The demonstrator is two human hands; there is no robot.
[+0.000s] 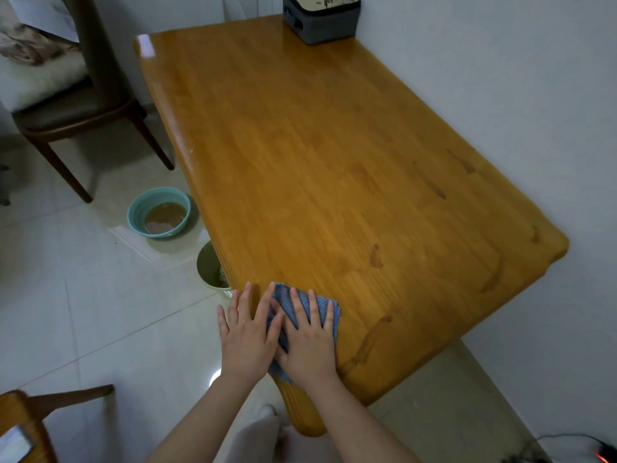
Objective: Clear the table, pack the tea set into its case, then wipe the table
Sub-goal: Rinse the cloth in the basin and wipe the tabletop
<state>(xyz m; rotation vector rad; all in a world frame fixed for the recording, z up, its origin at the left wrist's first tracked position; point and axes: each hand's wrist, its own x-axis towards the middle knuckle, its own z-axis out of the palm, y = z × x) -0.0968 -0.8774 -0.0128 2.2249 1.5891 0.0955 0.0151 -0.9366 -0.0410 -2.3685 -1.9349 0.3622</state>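
A folded blue cloth (319,304) lies flat at the near left edge of the wooden table (334,155). My right hand (309,339) presses on it with straight, spread fingers. My left hand (247,332) lies flat beside it at the table's edge, its inner fingers touching the cloth's left side. A grey zipped tea set case (322,20) stands shut at the far end of the table, by the wall. Damp streaks show on the wood near the right side.
On the floor left of the table stand a teal basin (158,212) holding brownish water and a green bin (212,267) partly under the table's edge. A dark chair (76,105) with a cushion is at the far left. The wall runs along the table's right side.
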